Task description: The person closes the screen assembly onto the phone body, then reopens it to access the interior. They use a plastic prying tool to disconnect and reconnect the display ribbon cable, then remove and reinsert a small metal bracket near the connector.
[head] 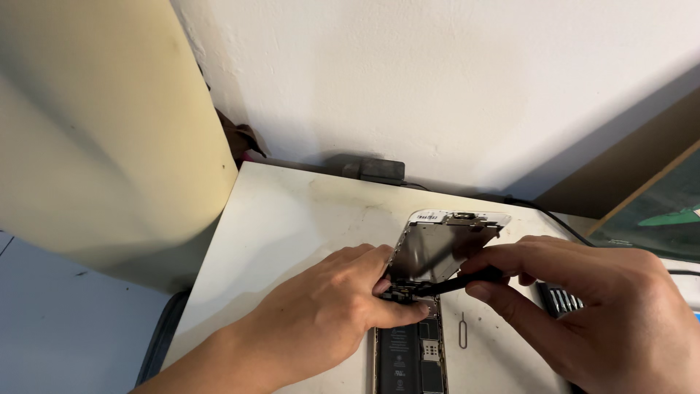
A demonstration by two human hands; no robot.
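Your left hand point(328, 314) lies flat over the top of the opened phone point(410, 357), fingers curled down, thumb and fingertips pinching at the hinge where the lifted screen point(437, 248) meets the body. It grips nothing loose; it only pins the phone to the white worktop point(292, 219). The phone lies near the front edge, its battery and boards showing. The screen stands tilted up from it, its metal back toward you, the top edge leaning away toward the wall. Just right of the phone a small pin tool point(464, 332) lies on the worktop. Your right hand point(583, 306) is closed around a thin black pry tool point(456, 282), thumb and forefinger clamping it, its tip at the connectors under the screen's lower edge. Behind that hand, a dark tool set point(560, 299) shows partly.
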